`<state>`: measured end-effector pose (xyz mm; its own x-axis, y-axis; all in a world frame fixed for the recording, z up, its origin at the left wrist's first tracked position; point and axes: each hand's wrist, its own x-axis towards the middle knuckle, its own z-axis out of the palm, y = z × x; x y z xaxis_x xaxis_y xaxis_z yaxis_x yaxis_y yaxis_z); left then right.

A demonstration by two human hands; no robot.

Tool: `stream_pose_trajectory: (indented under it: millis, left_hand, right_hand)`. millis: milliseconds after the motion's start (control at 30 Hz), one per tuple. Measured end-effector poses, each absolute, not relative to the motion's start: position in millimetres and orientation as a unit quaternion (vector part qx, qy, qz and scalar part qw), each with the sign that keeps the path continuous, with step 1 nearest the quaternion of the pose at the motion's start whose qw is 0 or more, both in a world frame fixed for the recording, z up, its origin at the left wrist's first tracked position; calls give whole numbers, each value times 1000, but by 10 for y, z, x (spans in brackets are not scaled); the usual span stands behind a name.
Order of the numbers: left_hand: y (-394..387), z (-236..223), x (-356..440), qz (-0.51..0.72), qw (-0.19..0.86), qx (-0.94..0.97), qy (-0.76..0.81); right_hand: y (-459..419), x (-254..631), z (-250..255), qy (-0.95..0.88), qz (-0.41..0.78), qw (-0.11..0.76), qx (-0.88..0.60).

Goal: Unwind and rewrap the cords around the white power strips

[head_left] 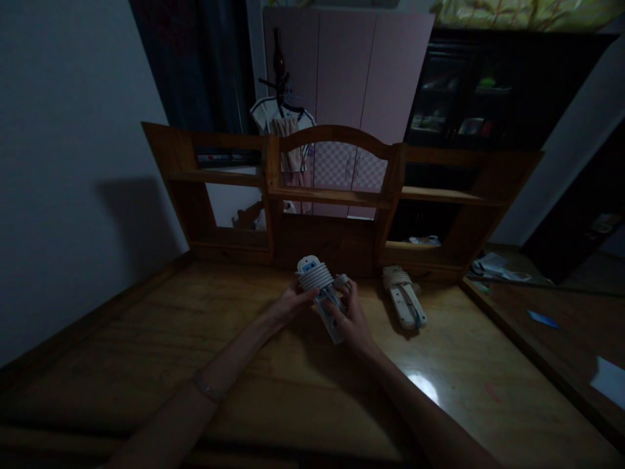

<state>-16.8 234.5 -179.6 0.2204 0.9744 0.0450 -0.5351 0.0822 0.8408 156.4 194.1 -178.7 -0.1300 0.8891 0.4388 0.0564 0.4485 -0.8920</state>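
Note:
Between my hands, above the wooden desk (263, 378), is a white power strip (333, 330) with blue markings. Its white cord (315, 277) is wound in several turns around the strip's far end. My left hand (291, 303) grips the strip and the wound cord from the left, thumb on top. On the right side my right hand (352, 319) holds the strip, and the pale plug end (341, 281) shows at its raised fingers. A second power strip (406, 306), cream-coloured with its cord wrapped around one end, lies on the desk to the right of my right hand.
A wooden shelf unit (332, 194) with compartments stands along the desk's far edge. The wall (73, 182) is at the left. Beyond are a pink wardrobe (342, 71), clothes on a stand, and a dark cabinet. Papers (610, 381) lie on a lower surface at right.

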Motion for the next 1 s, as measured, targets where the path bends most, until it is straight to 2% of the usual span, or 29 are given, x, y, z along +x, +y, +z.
stream_pose_trajectory:
  millis: [1000]
  left_hand:
    - [2376,-1808,-198,549,640,428,324]
  right_hand:
    - [1943,1592,-1753,-667,355,540,-371]
